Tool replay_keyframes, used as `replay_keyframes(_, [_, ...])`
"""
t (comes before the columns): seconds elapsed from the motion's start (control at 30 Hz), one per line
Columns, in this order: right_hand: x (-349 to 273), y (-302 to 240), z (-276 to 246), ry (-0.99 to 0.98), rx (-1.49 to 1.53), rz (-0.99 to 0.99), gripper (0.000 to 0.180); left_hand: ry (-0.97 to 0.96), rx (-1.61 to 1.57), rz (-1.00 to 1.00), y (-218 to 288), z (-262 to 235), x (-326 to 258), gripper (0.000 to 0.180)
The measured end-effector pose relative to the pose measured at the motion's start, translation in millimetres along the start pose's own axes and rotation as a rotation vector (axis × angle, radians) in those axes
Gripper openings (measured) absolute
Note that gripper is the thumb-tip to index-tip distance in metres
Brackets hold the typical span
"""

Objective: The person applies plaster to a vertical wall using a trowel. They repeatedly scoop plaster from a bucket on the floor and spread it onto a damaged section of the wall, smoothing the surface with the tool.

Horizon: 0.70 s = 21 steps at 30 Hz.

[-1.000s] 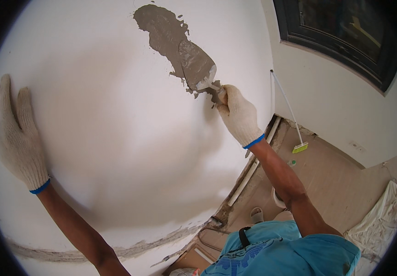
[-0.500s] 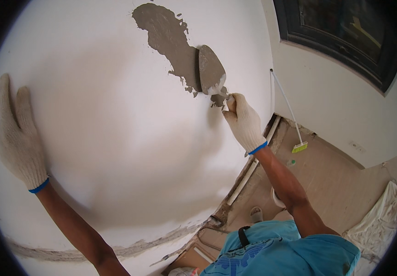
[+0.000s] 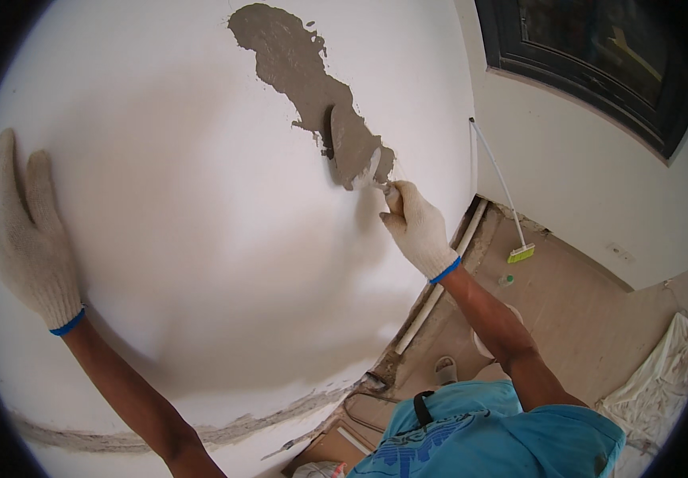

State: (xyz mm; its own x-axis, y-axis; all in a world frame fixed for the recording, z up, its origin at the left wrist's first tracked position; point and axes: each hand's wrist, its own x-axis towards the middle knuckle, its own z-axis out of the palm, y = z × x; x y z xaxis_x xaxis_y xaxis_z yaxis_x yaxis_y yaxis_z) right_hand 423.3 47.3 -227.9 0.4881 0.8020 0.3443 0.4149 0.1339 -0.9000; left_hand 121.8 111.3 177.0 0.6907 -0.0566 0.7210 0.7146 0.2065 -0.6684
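Note:
My right hand (image 3: 419, 227), in a white knit glove with a blue cuff, is closed round the handle of a trowel (image 3: 352, 151). The trowel's blade is smeared with grey-brown mortar and lies over the lower end of a mortar patch (image 3: 288, 60) on the white wall (image 3: 192, 239). A dark shadow edges the blade's left side. Far to the left, my left hand (image 3: 25, 227), gloved the same way, rests flat on the wall with its fingers spread.
A white pipe (image 3: 439, 283) runs along the foot of the wall. A broom (image 3: 521, 253) with a yellow-green head leans at the adjoining wall under a dark-framed window (image 3: 591, 72). Crumpled white sheeting (image 3: 654, 374) lies on the floor at right. A bucket, partly hidden, stands behind my right forearm.
My right hand has moved down and slightly left with the trowel. Mortar now covers wall where the blade was, and the blade is tilted more edge-on. My left hand stays in place.

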Motion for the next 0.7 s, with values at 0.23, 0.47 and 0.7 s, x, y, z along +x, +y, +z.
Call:
replay_keyframes(0.23, [32,-21,-3,0.048,0.063,-0.072,0.04,-0.008,0.02,0.007,-2,5,-1,0.055])
replay_keyframes(0.47, [-24,16,10,-0.109,-0.022,-0.061,0.043,-0.024,-0.03,-0.035,5,0,-2,0.055])
replay_keyframes(0.7, [-47,38,4,-0.073,0.031,0.14,0.046,-0.056,-0.115,-0.067,0,3,-5,0.057])
